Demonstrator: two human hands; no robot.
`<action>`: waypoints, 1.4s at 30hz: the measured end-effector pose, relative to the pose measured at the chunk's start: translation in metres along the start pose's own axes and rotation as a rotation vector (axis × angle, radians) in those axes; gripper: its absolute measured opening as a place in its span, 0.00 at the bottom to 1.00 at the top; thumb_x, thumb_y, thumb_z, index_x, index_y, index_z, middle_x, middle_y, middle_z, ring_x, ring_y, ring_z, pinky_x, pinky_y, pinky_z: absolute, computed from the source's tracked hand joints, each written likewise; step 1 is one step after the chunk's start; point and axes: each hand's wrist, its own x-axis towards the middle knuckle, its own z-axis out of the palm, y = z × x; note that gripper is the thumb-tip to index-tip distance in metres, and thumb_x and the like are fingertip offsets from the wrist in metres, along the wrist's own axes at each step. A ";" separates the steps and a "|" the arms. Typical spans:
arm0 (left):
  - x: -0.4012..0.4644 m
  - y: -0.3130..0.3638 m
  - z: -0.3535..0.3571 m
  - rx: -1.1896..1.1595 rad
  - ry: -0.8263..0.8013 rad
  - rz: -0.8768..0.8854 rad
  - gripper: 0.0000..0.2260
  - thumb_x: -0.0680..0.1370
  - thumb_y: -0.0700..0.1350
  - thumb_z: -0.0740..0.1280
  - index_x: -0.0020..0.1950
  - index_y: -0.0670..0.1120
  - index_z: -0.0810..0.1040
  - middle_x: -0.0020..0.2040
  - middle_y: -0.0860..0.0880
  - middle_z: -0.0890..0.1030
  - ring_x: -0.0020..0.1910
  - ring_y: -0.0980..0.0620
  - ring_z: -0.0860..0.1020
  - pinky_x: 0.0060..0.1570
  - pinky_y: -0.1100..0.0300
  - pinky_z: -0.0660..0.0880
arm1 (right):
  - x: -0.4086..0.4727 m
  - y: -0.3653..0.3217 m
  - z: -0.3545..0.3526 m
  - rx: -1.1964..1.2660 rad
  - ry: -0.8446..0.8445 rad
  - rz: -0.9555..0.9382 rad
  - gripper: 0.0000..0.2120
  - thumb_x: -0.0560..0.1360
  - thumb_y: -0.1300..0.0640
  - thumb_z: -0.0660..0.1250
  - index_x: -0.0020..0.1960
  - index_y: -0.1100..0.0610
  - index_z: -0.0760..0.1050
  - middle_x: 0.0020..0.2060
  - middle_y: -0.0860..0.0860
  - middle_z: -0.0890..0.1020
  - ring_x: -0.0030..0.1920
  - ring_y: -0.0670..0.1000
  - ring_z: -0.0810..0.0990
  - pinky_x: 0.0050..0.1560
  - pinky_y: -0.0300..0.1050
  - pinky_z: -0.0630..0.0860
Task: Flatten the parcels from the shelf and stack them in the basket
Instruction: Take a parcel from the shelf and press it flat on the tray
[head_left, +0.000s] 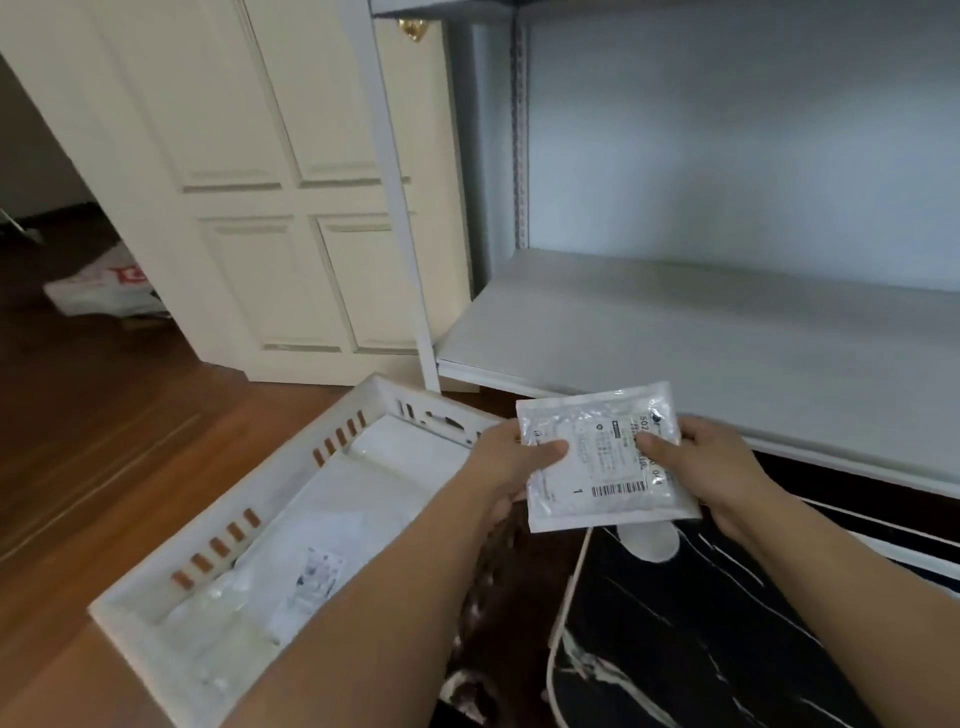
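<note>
A person's left hand (511, 457) and right hand (711, 462) pinch opposite edges of a clear plastic parcel (602, 457), held in the air between the bare shelf (675, 332) and the white basket (291, 467), where slick film could slip from the thumbs and land crumpled.

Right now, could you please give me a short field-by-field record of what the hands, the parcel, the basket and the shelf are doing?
left hand: grips parcel's left edge, thumb on top
right hand: grips parcel's right edge, thumb on top
parcel: white labelled pouch, held above the floor
basket: white, on wooden floor, flat parcels inside
shelf: white board, nothing visible on it
</note>
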 end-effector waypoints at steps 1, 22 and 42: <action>-0.002 0.004 -0.017 -0.034 0.017 0.015 0.10 0.73 0.34 0.71 0.54 0.42 0.79 0.53 0.43 0.84 0.51 0.45 0.83 0.52 0.47 0.80 | 0.003 -0.010 0.017 -0.011 -0.014 -0.032 0.03 0.73 0.60 0.73 0.44 0.53 0.80 0.41 0.52 0.86 0.42 0.54 0.85 0.49 0.54 0.81; 0.101 -0.085 -0.188 -0.247 0.477 -0.284 0.18 0.74 0.29 0.68 0.60 0.41 0.67 0.54 0.38 0.78 0.46 0.43 0.82 0.39 0.52 0.82 | 0.134 0.012 0.208 -0.864 -0.210 -0.354 0.20 0.76 0.56 0.68 0.67 0.56 0.71 0.66 0.52 0.71 0.66 0.53 0.70 0.65 0.43 0.65; 0.154 -0.146 -0.131 1.564 -0.094 -0.111 0.31 0.79 0.66 0.51 0.76 0.64 0.39 0.75 0.46 0.28 0.72 0.37 0.28 0.71 0.34 0.36 | 0.159 0.078 0.197 -1.446 -0.594 -0.372 0.21 0.84 0.50 0.47 0.73 0.55 0.63 0.78 0.60 0.45 0.76 0.61 0.33 0.75 0.61 0.40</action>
